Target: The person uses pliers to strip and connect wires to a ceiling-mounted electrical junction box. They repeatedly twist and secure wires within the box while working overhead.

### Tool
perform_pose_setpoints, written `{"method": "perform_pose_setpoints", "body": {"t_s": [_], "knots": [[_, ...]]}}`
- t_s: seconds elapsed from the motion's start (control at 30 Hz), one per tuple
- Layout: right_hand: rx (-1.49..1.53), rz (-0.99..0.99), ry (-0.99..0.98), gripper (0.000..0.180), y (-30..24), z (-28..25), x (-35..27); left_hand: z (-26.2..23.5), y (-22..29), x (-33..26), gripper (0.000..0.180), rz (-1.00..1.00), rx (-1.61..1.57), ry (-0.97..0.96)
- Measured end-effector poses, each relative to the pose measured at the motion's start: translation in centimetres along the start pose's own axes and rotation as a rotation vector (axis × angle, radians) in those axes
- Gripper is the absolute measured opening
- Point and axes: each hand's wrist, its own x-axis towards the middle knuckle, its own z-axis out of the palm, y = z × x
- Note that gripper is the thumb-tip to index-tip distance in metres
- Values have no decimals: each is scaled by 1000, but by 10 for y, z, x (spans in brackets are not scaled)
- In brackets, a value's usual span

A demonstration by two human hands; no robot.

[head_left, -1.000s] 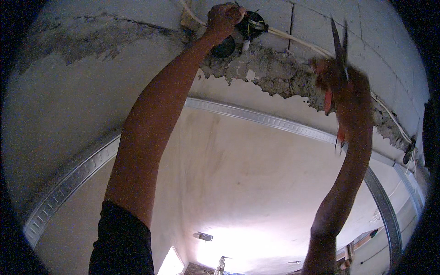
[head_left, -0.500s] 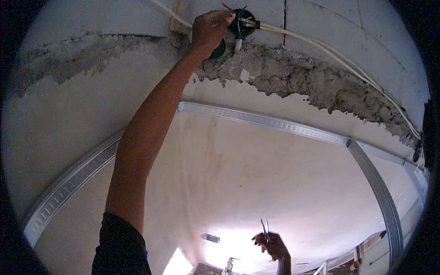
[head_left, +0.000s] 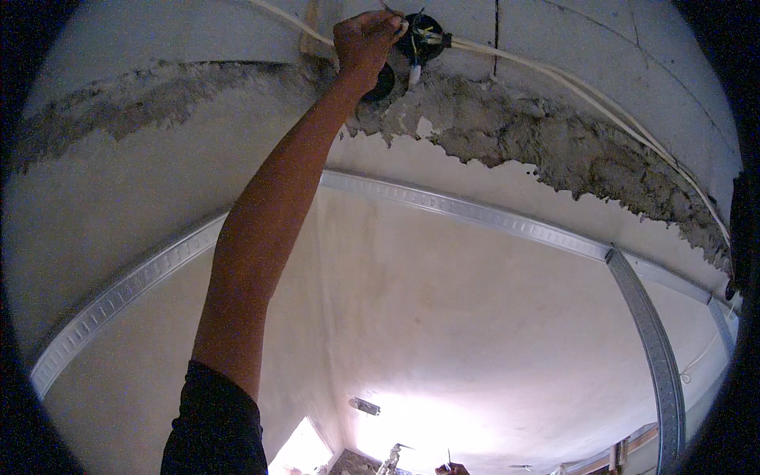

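Note:
My left hand (head_left: 367, 49) is raised to the top of the view, fingers pinched on a thin wire (head_left: 385, 6) at the left edge of a round black junction box (head_left: 433, 49). Several stripped, coloured wire ends stick out of the box. Behind my wrist, a second round black box (head_left: 384, 82) is partly covered. My right hand (head_left: 452, 469) shows only at the lower edge, closed on a slim two-bladed tool (head_left: 450, 456) like scissors; just a tip of it rises above the fingers.
Pale cables (head_left: 546, 70) run right from the box along the wall. Below lies a band of rough mortar (head_left: 507, 134). A metal profile rail (head_left: 459, 207) crosses the plastered surface, joined by another profile (head_left: 651, 340) at right. A bright window opening (head_left: 303, 450) is at the bottom.
My right hand with the two-bladed tool has dropped, mostly out of view at the lower edge. My left hand stays at the junction box, pinching the wire. The view has shifted slightly.

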Motion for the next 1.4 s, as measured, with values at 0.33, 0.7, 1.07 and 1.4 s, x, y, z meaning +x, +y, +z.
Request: {"method": "perform_pose_setpoints", "body": {"t_s": [0.33,0.7,1.07,1.4], "knots": [[-271,-375,136,24,-108,-50,-57,-1,2,-8,25,-37,148,29],[-1244,-1882,1568,31,-674,-73,-199,23,-17,-2,17,359,513,157],[-1762,-1645,1469,26,-831,-52,-194,10,-8,-7,12,323,470,119],[-1035,-1698,1118,21,-803,-58,-226,2,-12,-1,19,329,300,-1]]}}
